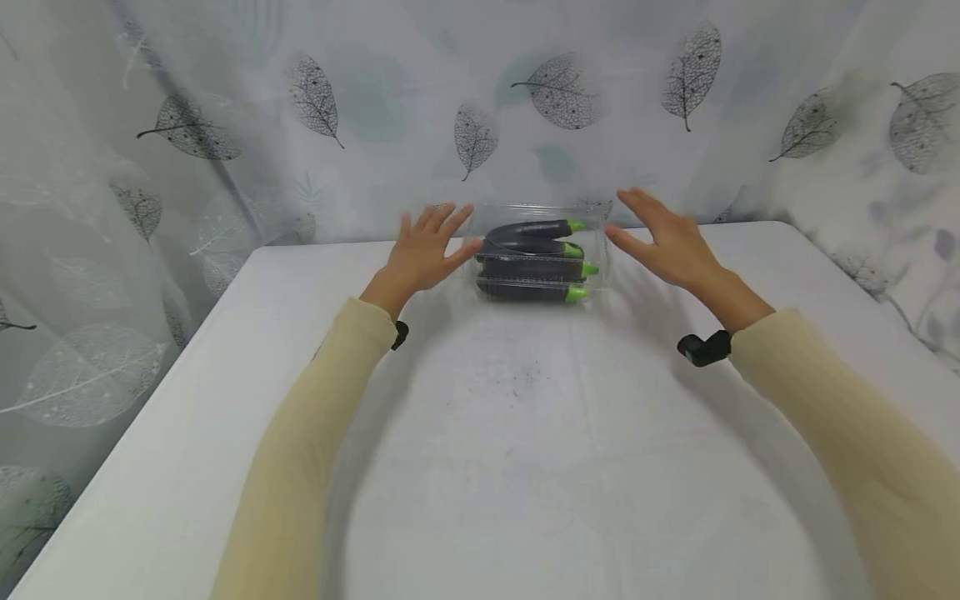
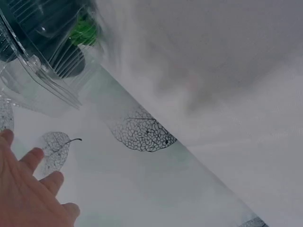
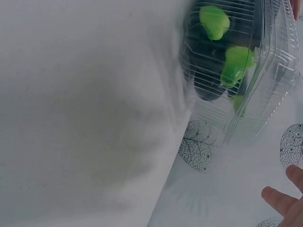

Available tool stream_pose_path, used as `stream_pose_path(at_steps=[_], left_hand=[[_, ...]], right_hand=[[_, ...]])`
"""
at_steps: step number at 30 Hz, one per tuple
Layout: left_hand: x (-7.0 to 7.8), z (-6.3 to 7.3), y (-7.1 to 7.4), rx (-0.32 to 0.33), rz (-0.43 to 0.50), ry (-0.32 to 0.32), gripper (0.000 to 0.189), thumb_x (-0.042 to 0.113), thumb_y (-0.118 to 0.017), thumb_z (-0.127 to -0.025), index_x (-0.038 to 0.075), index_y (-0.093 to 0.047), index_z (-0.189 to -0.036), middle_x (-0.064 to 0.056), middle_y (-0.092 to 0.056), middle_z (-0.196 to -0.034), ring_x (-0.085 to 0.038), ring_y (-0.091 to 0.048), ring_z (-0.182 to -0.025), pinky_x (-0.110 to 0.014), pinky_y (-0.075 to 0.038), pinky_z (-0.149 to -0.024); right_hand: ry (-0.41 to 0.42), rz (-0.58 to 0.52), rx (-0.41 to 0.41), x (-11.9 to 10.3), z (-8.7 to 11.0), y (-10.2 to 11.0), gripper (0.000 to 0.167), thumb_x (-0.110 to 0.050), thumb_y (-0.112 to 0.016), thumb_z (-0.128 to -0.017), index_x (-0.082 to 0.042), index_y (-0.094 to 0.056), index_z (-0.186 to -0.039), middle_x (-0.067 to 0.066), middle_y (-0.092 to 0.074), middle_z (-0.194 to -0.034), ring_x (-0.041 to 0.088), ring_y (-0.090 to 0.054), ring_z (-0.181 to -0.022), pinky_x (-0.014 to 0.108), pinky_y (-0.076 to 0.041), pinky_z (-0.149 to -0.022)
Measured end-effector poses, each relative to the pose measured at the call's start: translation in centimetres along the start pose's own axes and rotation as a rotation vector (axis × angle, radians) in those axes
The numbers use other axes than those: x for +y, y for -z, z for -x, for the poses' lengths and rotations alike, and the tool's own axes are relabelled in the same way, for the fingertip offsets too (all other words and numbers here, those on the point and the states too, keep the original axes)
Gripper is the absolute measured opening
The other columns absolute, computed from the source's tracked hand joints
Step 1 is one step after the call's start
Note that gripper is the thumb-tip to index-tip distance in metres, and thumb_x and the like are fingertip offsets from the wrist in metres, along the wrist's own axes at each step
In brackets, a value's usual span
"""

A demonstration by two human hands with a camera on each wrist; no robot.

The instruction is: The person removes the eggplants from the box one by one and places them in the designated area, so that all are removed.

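A clear plastic clamshell box (image 1: 540, 210) stands at the far edge of the table with several dark eggplants (image 1: 525, 268) inside, their green stem ends (image 3: 214, 22) pointing right in the head view. My left hand (image 1: 422, 252) is at the box's left side, fingers spread and thumb reaching toward its corner. On the other side, my right hand (image 1: 670, 243) is held with straight fingers, a small gap between it and the box. Neither hand grips anything. In the left wrist view the left fingers (image 2: 51, 182) are spread against the curtain background.
The white table (image 1: 510, 450) bears faint dark smudges in front of the box. A leaf-patterned curtain (image 1: 405, 100) hangs behind the far edge and along both sides. Dark wrist devices (image 1: 705, 348) show at both cuffs.
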State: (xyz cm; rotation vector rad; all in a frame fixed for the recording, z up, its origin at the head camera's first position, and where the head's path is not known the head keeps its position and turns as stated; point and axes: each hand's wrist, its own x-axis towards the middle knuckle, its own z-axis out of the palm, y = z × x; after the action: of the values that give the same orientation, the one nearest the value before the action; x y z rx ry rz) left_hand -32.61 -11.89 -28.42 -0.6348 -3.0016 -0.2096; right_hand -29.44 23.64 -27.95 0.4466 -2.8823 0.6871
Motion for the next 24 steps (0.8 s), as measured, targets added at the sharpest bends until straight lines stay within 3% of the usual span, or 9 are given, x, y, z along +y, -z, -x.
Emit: stream_pose_path(at_steps=[7,11,16,24], left_hand=[[-0.1,0.4,-0.2,0.030,0.058,-0.067,0.069,0.058,-0.034,-0.101,0.030,-0.007,-0.158,-0.004,-0.012,-0.163,-0.026,-0.007,-0.151,-0.055,0.006,-0.116],[-0.4,0.7,-0.7,0.040,0.061,-0.082,0.073,0.058,-0.040,-0.100,0.029,-0.007,-0.158,-0.005,-0.016,-0.162,-0.024,-0.013,-0.150,-0.055,0.005,-0.116],[-0.7,1.1,-1.2,0.012,0.120,-0.100,0.078,0.058,-0.046,-0.097,0.029,-0.007,-0.158,-0.005,-0.015,-0.162,-0.026,-0.016,-0.149,-0.053,0.008,-0.116],[-1.2,1.1,-1.7,-0.049,0.232,-0.134,0.084,0.058,-0.053,-0.094,0.032,-0.006,-0.158,-0.004,-0.010,-0.163,-0.028,-0.015,-0.149,-0.053,0.002,-0.118]], right_hand=[[-0.005,-0.060,-0.028,0.1,1.0,-0.7,0.076,-0.059,-0.043,-0.097,-0.023,-0.014,-0.158,0.007,-0.009,-0.164,0.037,-0.012,-0.149,0.070,-0.014,-0.108],[0.014,-0.065,-0.055,0.2,1.2,-1.2,0.076,-0.056,-0.049,-0.096,-0.023,-0.019,-0.157,0.008,-0.014,-0.163,0.039,-0.017,-0.147,0.071,-0.017,-0.107],[0.058,-0.144,-0.045,0.4,1.5,-1.8,0.078,-0.047,-0.064,-0.091,-0.021,-0.026,-0.155,0.010,-0.024,-0.160,0.038,-0.027,-0.143,0.065,-0.025,-0.107],[0.132,-0.301,-0.037,0.9,1.6,-3.2,0.081,-0.028,-0.077,-0.084,-0.013,-0.034,-0.151,0.011,-0.032,-0.155,0.036,-0.033,-0.140,0.057,-0.032,-0.108]])
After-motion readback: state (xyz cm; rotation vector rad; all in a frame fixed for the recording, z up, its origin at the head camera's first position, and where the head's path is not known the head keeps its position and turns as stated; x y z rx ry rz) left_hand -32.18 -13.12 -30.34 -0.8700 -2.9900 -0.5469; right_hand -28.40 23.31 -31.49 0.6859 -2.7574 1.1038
